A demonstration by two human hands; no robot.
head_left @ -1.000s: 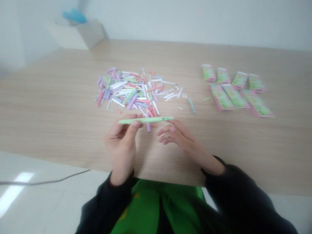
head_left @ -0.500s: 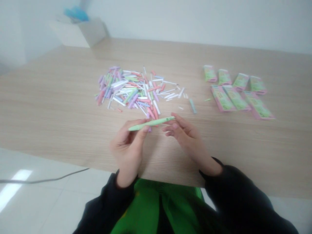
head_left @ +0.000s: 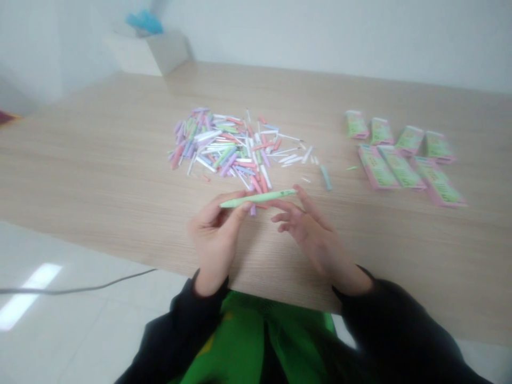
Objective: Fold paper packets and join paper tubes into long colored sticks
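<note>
A light green pen (head_left: 256,199) lies nearly level above the front of the table, with a small dark mark near its right end. My left hand (head_left: 218,224) is closed on its left half, pinching it between thumb and fingers. At the right end, one fingertip of my right hand (head_left: 310,226) touches the pen. The other fingers of that hand are spread and hold nothing. Just beyond the pen is a loose pile of pen parts (head_left: 228,144) in white, purple, green, pink and blue. A few pieces of it are partly hidden behind the pen and my left hand.
Several green and pink boxes (head_left: 380,168) stand in two rows at the right of the wooden table (head_left: 120,149). A blue-green pen piece (head_left: 326,177) lies between pile and boxes. At the back left is a white box (head_left: 172,50) with something blue on top (head_left: 144,22).
The view has shifted, so the table's contents sit further right. My right hand's fingers have spread and straightened at the pen's end. My left hand keeps its hold.
</note>
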